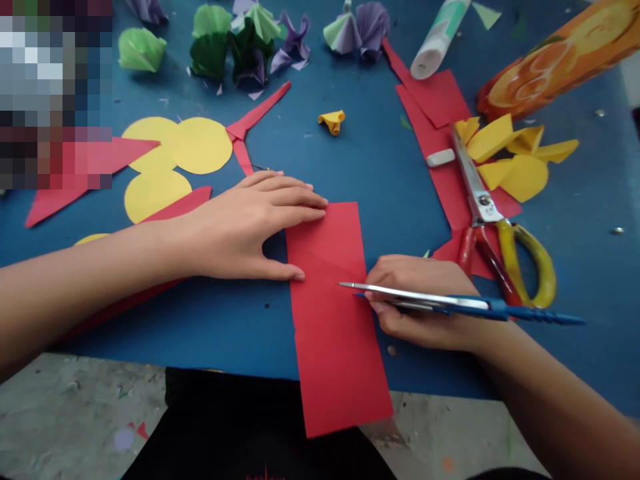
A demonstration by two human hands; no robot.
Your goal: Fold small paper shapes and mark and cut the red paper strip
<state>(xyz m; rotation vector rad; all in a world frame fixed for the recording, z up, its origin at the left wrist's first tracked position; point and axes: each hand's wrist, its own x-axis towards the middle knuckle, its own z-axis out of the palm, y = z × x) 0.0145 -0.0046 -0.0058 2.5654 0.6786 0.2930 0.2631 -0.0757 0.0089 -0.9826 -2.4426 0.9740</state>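
A long red paper strip [335, 333] lies on the blue table [375, 160], its near end hanging over the table's front edge. My left hand [250, 223] lies flat on the strip's upper left corner, fingers stretched out and pressing it down. My right hand [425, 300] is closed round a blue-handled pair of compasses [450, 303], whose metal tip points left over the strip's right edge at mid-length. A faint crease crosses the strip near that tip.
Yellow-and-red handled scissors [493, 213] lie on red paper offcuts [440, 100] to the right, beside yellow scraps [515, 160]. Yellow paper discs [200, 143] and red triangles sit left. Folded green and purple paper flowers [250, 40], a glue tube [437, 37] and an orange box [555, 60] line the back.
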